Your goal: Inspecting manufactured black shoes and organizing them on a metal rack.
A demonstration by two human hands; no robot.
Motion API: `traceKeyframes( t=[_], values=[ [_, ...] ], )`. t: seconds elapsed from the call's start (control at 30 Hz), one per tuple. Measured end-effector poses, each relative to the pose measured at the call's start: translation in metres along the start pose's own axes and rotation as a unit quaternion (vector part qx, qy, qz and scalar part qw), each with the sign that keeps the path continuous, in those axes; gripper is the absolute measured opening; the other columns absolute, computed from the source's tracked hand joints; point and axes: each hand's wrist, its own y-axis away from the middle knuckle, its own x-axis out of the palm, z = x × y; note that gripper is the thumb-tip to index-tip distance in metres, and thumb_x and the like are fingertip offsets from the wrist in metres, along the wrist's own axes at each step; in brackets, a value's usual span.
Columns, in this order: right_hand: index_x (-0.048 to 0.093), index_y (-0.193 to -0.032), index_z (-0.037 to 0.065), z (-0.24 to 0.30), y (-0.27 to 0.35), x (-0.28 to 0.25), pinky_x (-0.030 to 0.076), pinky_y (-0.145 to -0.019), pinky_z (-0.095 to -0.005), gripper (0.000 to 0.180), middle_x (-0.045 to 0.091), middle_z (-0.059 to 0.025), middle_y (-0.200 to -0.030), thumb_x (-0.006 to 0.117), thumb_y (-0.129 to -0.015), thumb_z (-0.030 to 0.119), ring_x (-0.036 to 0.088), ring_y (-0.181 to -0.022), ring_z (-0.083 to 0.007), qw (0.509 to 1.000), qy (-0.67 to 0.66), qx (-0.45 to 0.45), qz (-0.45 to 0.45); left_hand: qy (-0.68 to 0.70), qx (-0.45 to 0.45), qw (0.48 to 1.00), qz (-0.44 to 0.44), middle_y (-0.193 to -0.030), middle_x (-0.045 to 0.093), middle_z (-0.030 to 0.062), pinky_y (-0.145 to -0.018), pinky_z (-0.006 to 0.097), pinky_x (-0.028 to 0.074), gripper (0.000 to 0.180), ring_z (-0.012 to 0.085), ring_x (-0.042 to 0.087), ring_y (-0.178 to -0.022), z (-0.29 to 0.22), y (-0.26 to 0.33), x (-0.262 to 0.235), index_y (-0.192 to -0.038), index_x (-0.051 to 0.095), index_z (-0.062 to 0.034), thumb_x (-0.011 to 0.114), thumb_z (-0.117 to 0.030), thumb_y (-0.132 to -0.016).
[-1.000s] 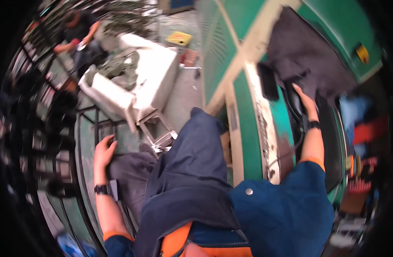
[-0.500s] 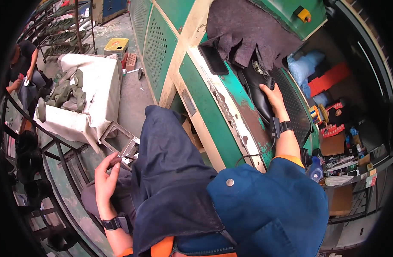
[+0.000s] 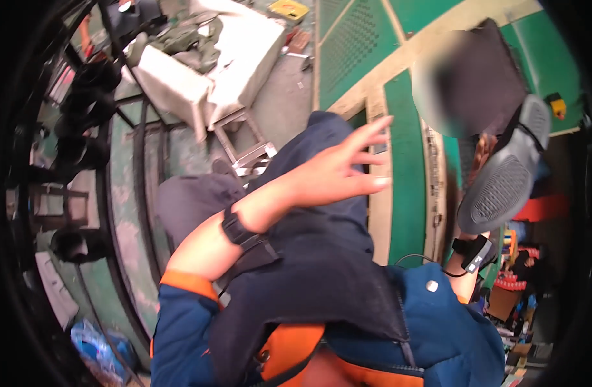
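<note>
A shoe (image 3: 502,184) is raised over the right side of the green machine, its grey patterned sole turned toward me. My right hand (image 3: 471,237) holds it from behind; the sole hides most of the fingers. Across my lap reaches my left hand (image 3: 338,171), fingers spread and nothing in them, pointing toward the machine's pale edge. It is apart from the shoe. Black straps go round both wrists, and the right one carries a small device (image 3: 477,253) with a cable.
The green machine (image 3: 408,174) stands at my right, with a dark cloth (image 3: 486,84) over its top. At far left, dark green shoe pieces (image 3: 193,42) lie on a white-covered stand (image 3: 244,51). A metal stool frame (image 3: 244,138) is near my knee; a black rack (image 3: 102,155) runs along the left.
My right hand has lifted the shoe off the machine and turned its sole toward me. My left hand has swung right across my lap, its pinched fingers now spread. The view has shifted.
</note>
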Motion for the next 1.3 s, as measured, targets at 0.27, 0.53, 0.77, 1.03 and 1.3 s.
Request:
traceKeyframes(
  t=[0.27,0.53,0.77,1.03,1.3],
  values=[
    [0.066,-0.127,0.000,-0.212,-0.006,0.086,0.053,-0.101,-0.0392,0.051,0.070,-0.0163,-0.123,0.058,-0.100,0.043,0.068,-0.113,-0.0272,0.962,0.027,0.160,0.221,0.156,-0.053,0.976,-0.140,-0.171,0.013,0.0183,-0.123,0.036,0.025,0.105,0.0275,0.028,-0.154,0.044,0.063,0.006,-0.166,-0.008,-0.0132,0.068,-0.029,-0.096],
    [0.067,-0.105,0.004,-0.398,0.037,0.075,0.061,-0.073,-0.0425,0.021,0.072,-0.0091,-0.088,0.062,-0.094,0.020,0.071,-0.077,-0.0250,0.841,0.004,0.535,0.082,0.459,-0.196,0.747,-0.440,-0.142,0.062,0.0117,-0.103,0.041,0.053,0.056,0.0253,0.067,-0.117,0.093,0.142,0.001,-0.155,0.046,-0.0148,0.054,-0.033,-0.102],
    [0.071,-0.111,0.001,-0.413,0.025,0.096,0.051,-0.090,-0.0287,0.025,0.073,-0.0044,-0.103,0.055,-0.101,0.017,0.067,-0.096,-0.0136,0.805,0.088,0.489,0.325,0.230,-0.192,0.809,-0.506,-0.168,0.027,0.0135,-0.121,0.039,0.033,0.073,0.0241,0.035,-0.150,0.100,0.111,-0.041,-0.167,0.014,-0.0142,0.048,-0.038,-0.107],
    [0.072,-0.101,-0.007,-0.430,0.034,0.093,0.045,-0.100,-0.0306,0.035,0.073,-0.0125,-0.110,0.048,-0.093,0.018,0.065,-0.106,-0.0213,0.834,0.070,0.344,0.426,0.223,-0.156,0.790,-0.549,-0.101,0.071,0.0048,-0.080,0.030,0.052,0.036,0.0139,0.066,-0.088,0.146,0.058,-0.122,-0.111,0.070,-0.0124,0.065,-0.045,-0.096],
    [0.069,-0.094,-0.009,-0.370,0.047,0.115,0.043,-0.104,-0.0376,0.039,0.071,-0.0202,-0.110,0.053,-0.089,0.026,0.064,-0.111,-0.0310,0.840,0.083,0.179,0.506,0.029,0.038,0.874,-0.483,-0.106,0.071,0.0073,-0.096,0.030,0.049,0.035,0.0163,0.064,-0.103,0.138,0.070,-0.092,-0.109,0.069,-0.0009,0.044,-0.026,-0.105]
  ],
)
